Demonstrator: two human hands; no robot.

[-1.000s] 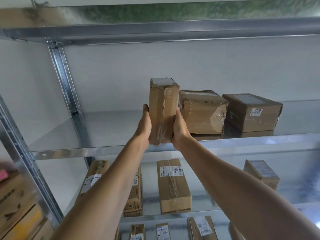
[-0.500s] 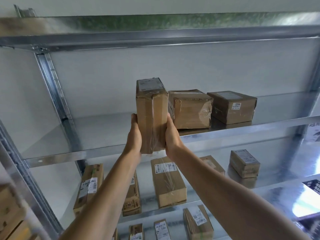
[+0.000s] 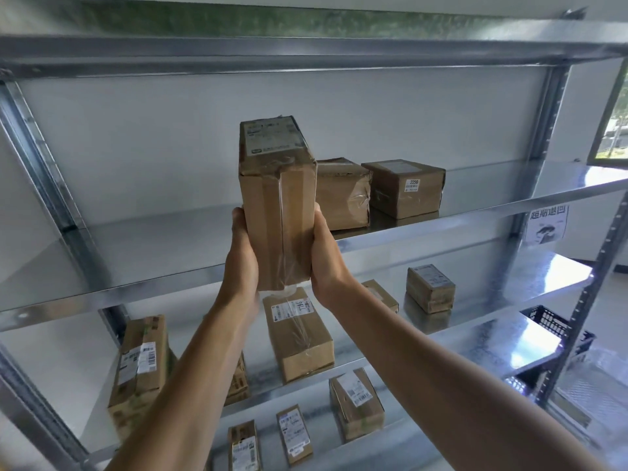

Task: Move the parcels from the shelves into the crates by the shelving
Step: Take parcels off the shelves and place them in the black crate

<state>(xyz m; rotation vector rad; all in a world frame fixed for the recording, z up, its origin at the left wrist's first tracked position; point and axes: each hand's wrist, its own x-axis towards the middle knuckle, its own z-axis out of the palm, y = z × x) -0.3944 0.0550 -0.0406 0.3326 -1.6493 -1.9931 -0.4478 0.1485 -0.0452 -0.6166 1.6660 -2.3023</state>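
A galvanised shelving unit [image 3: 136, 294] stands against a pale wall, its steel shelves bright and reflective. A window [image 3: 611, 130] opens at the far right, with a paper notice [image 3: 546, 224] on the wall below it. A black crate [image 3: 543, 322] sits low beside the right upright.

The left half of the upper shelf lies bare. Towards its right stand a crumpled parcel [image 3: 343, 195] and a square parcel [image 3: 406, 188] labelled 2259, close together. The shelves below carry more parcels, among them a long one [image 3: 299, 338] lying under the raised arms.

The tall parcel [image 3: 277, 205] is upright in the air before the upper shelf's front lip, its lower end dipping below that edge. Whether it touches the crumpled parcel behind it cannot be told. It is a narrow brown carton with a white printed label on its top face. Clear tape runs down the front seam and bunches loose at the bottom.

The left hand [image 3: 241, 256] grips its left side and the right hand [image 3: 326, 260] its right, thumbs along the front edges. The fingers are hidden behind the box
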